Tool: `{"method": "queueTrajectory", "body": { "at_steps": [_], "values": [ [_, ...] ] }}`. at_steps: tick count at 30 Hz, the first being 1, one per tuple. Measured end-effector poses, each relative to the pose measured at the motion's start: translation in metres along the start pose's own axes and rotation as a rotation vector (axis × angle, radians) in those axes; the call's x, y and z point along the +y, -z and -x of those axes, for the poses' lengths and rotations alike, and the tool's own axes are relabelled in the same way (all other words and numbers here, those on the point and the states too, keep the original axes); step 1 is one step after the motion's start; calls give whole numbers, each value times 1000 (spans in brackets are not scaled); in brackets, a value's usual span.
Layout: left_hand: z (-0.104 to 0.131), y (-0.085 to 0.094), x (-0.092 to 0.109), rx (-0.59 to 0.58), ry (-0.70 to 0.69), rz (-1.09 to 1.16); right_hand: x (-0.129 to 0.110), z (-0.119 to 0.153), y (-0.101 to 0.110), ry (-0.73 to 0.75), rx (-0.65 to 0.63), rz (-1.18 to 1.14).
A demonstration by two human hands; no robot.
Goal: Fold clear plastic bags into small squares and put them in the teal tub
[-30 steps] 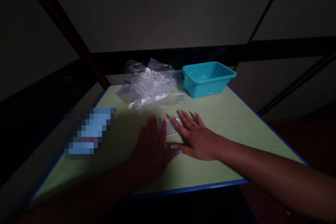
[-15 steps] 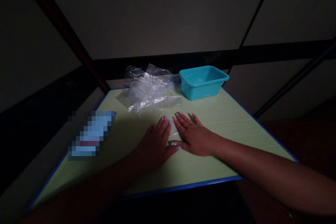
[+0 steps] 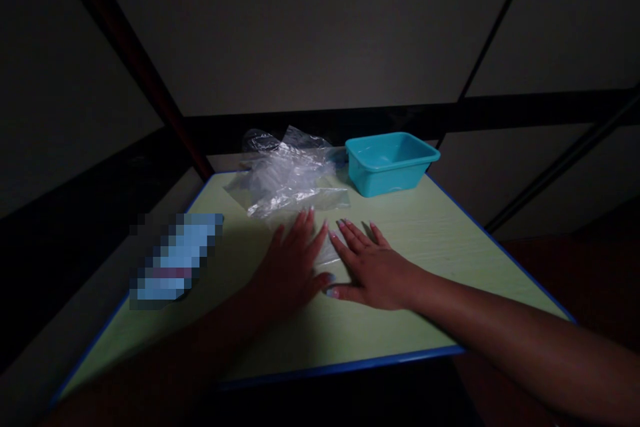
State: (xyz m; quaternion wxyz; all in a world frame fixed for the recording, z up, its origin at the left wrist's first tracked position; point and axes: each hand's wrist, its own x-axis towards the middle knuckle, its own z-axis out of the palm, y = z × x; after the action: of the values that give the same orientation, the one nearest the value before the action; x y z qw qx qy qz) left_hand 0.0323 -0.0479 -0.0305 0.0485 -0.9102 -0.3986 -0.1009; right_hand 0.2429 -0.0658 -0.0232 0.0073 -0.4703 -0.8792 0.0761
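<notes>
My left hand (image 3: 290, 263) lies palm down with its fingers stretched forward and apart. Beside it, my right hand (image 3: 373, 267) is also flat, fingers spread, the two thumbs pointing toward each other. Between and partly under them is a thin clear plastic piece (image 3: 327, 253), flat on the pale green table (image 3: 430, 240); the hands hide most of it, so its full shape cannot be made out. Just beyond my left fingertips sits a crumpled heap of clear plastic bags (image 3: 293, 177).
A turquoise plastic basin (image 3: 387, 177) stands at the table's far right corner. On the left side lies a blurred-out, bluish flat object (image 3: 180, 260). Blue edging (image 3: 360, 362) runs round the tabletop, and a panelled wall (image 3: 320, 33) rises behind it.
My left hand has slid a little forward and left, away from the right one, its fingers spreading wider. The thumbs no longer overlap. The whole view has shifted slightly.
</notes>
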Motion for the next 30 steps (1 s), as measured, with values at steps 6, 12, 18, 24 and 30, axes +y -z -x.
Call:
{"method": "queueTrajectory", "body": {
  "at_steps": [6, 12, 18, 24, 30],
  "values": [
    [5, -7, 18, -163, -178, 106, -2, 0, 1, -5, -32, -10],
    [9, -8, 19, -194, -12, 8, -1, 0, 1, -24, -40, -9],
    [10, -2, 18, -286, 214, -118, 1, 1, 3, -38, -35, -16],
    [2, 8, 10, -201, 278, -104, 0, 0, 4, -35, -60, -4],
    [-3, 0, 25, -105, -152, 236, -4, -1, 2, -53, 1, -3]
  ]
}}
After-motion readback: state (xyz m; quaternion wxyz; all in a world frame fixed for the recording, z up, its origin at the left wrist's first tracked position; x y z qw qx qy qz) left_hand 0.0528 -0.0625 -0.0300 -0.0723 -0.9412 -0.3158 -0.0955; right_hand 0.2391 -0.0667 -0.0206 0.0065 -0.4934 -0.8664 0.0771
